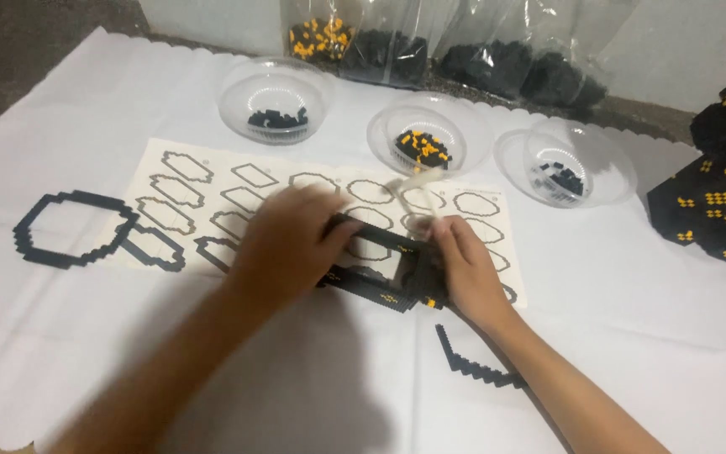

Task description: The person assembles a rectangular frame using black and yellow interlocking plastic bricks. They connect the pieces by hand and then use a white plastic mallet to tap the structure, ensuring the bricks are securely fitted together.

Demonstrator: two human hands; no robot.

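White cloth with a scalloped edge is covering the surface (60, 353) where you are working, and a grey wall is standing behind it. Your left hand (283, 248) is lying with the fingers curled over the left end of a black brick frame (371, 282), a flat ring of small bricks with some yellow dots, and it is gripping that end. Your right hand (464, 265) is closing on the right end of the same frame, with the fingers bent around its edge; a pale blurred tool (418, 181) is sticking up just above this hand, but I cannot tell if the fingers are holding it. The frame is sitting between your two hands, over the lower edge of a paper template sheet (212, 197) printed with many ring outlines. Just below your right hand, a short black brick strip (476, 366) is lying on the cloth. Well to the left of your left hand, a large black brick ring (69, 231) is resting, touching a smaller one (157, 248). Beyond your hands, three clear plastic bowls (275, 101) are holding black and yellow bricks, and clear bags of bricks (380, 42) are leaning behind them. Far to the right of your right hand, a tall black and yellow brick model (720, 193) is standing.
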